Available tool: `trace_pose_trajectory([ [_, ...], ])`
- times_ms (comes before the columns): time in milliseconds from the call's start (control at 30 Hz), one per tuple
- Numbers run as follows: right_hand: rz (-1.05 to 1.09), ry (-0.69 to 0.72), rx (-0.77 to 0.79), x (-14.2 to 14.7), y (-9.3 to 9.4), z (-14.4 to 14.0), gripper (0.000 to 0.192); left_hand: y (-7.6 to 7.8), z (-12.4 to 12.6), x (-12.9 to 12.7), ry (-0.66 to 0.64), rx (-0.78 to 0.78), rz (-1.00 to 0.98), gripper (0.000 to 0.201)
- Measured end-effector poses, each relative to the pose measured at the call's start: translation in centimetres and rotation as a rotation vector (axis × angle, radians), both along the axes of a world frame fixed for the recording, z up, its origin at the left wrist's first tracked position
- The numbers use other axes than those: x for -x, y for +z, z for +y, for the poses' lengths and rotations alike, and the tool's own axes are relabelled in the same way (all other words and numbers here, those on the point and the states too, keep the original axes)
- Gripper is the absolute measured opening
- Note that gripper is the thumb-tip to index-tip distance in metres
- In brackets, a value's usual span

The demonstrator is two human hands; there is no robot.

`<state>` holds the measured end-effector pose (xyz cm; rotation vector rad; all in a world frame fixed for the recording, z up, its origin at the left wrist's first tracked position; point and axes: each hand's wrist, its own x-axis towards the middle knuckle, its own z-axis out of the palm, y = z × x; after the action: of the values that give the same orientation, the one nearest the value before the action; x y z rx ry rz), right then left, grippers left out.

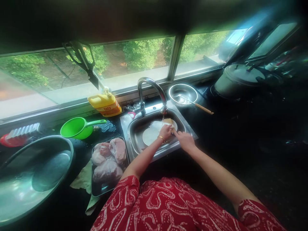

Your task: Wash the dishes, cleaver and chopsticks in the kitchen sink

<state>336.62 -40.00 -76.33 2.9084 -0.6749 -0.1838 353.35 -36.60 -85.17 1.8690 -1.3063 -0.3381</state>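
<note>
Both hands are over the steel sink (133,141), close together under the tap (151,80), where a thin stream of water runs. My left hand (166,132) is closed; what its fingers grip is too small to make out. My right hand (185,141) is closed beside it, its fingertips meeting the left hand at a small light-brown piece. Below and behind them in the sink lie a white round flat thing (148,137), like a plate or board, and a tan flat piece (170,122). My fingers partly hide both.
Left of the sink are a tray (102,191) of bagged meat (108,170), a green dipper (74,128), a yellow jug (106,104) and a large metal basin (69,144). A strainer (184,93) with a wooden-handled utensil (203,108) and a lidded pot (238,80) stand right. Scissors (83,59) hang at the window.
</note>
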Motion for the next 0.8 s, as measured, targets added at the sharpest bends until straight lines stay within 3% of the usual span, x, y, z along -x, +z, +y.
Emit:
trace_pose_trajectory([
  [67, -0.019, -0.001, 0.011, 0.0, -0.1, -0.1, 0.047, -0.4, 0.4, 0.5, -0.097, 0.000, -0.074, 0.038],
  [133, -0.025, -0.003, 0.012, 0.2, -0.1, -0.2, 0.048, -0.9, 1.8, -1.3, -0.106, -0.062, -0.132, 0.037],
  [267, -0.011, -0.035, 0.008, 0.7, -0.2, -0.7, 0.050, -1.3, 4.8, -8.2, 0.134, -0.270, -0.129, 0.034],
  [367, -0.015, -0.055, 0.001, 0.3, -0.1, -1.1, 0.050, -0.8, 4.8, -10.6, 0.244, -0.259, -0.088, 0.037],
  [433, -0.020, -0.050, -0.009, -0.5, 0.1, -1.2, 0.049, -0.3, 3.4, -9.4, 0.190, -0.153, -0.039, 0.039],
  [600, -0.015, -0.045, -0.029, -2.6, 0.3, -0.9, 0.046, -0.4, 0.4, -3.1, -0.083, 0.026, -0.011, 0.039],
  [700, -0.013, -0.043, -0.053, -3.1, -0.5, -0.5, 0.045, -1.1, 1.5, -1.9, -0.132, 0.028, -0.047, 0.038],
  [800, -0.012, -0.035, -0.095, -3.3, -1.6, 0.1, 0.044, -1.7, 3.9, -3.2, -0.118, -0.047, -0.047, 0.039],
])
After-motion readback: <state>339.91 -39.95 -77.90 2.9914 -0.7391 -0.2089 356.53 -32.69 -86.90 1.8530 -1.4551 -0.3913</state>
